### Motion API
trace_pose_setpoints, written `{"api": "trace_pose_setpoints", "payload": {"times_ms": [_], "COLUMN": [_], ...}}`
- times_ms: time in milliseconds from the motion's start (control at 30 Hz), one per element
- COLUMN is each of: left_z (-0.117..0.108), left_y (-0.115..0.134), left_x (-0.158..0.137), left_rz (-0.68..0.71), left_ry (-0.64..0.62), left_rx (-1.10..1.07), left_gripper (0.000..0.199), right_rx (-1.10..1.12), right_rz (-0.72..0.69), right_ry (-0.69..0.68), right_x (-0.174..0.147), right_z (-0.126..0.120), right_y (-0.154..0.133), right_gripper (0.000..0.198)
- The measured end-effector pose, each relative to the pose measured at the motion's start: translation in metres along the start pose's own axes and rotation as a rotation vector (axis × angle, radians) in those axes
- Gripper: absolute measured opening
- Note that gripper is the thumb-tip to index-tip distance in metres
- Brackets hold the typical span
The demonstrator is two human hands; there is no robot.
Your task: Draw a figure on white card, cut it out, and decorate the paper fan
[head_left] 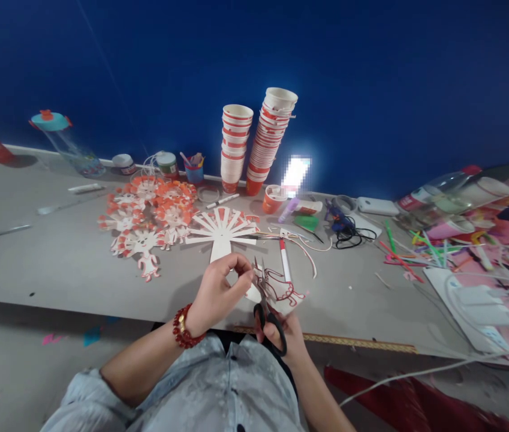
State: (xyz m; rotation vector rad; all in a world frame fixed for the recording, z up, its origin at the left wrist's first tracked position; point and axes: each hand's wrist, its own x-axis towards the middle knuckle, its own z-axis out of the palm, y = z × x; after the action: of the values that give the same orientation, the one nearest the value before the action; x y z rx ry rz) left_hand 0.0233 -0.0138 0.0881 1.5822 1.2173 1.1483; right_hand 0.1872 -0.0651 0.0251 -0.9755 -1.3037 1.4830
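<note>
My right hand (288,336) is closed round the black handles of a pair of scissors (262,288), their blades pointing away from me. A piece of white paper (283,294) with a dark red outline drawing lies at the blades. My left hand (222,294), with a red bead bracelet at the wrist, pinches at the paper's left edge; the fingertips partly hide the grip. Just beyond my hands rests a flat white paper fan shape (222,231) with strips spread from a stem. A red and white marker (285,261) lies behind the drawing.
Orange and white paper cut-outs (146,210) are heaped at the left. Two tall stacks of paper cups (263,150) stand near the blue wall beside a glowing, blurred screen (297,174). Coloured sticks (434,249), bottles and a white charger (483,306) crowd the right side.
</note>
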Motion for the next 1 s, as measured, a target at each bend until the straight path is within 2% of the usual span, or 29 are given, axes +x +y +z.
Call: {"api": "trace_pose_setpoints", "payload": {"times_ms": [100,433,567,667,833,1000], "left_z": [0.0,0.001,0.0,0.0,-0.001,-0.001], "left_y": [0.0,0.0,0.0,0.001,0.003,0.002], "left_x": [0.0,-0.001,-0.002,-0.001,0.001,0.001], "left_rz": [0.003,-0.007,0.0,-0.003,-0.014,-0.012], "left_ry": [-0.002,0.001,0.002,0.001,-0.012,-0.031], "left_rx": [0.0,-0.012,0.006,0.013,0.015,-0.005], "left_gripper": [0.009,0.01,0.01,0.009,0.009,0.009], "right_rx": [0.086,0.107,0.132,0.111,0.03,-0.073], "right_rz": [0.029,0.005,0.018,0.009,-0.046,-0.009], "right_ry": [0.011,0.031,0.043,0.03,0.009,0.029], "right_x": [0.0,-0.001,-0.001,-0.001,0.002,0.004], "right_z": [0.0,0.001,0.002,-0.001,-0.008,-0.009], "right_y": [0.004,0.005,0.006,0.011,0.016,0.012], "right_gripper": [0.061,0.07,0.08,0.086,0.081,0.089]}}
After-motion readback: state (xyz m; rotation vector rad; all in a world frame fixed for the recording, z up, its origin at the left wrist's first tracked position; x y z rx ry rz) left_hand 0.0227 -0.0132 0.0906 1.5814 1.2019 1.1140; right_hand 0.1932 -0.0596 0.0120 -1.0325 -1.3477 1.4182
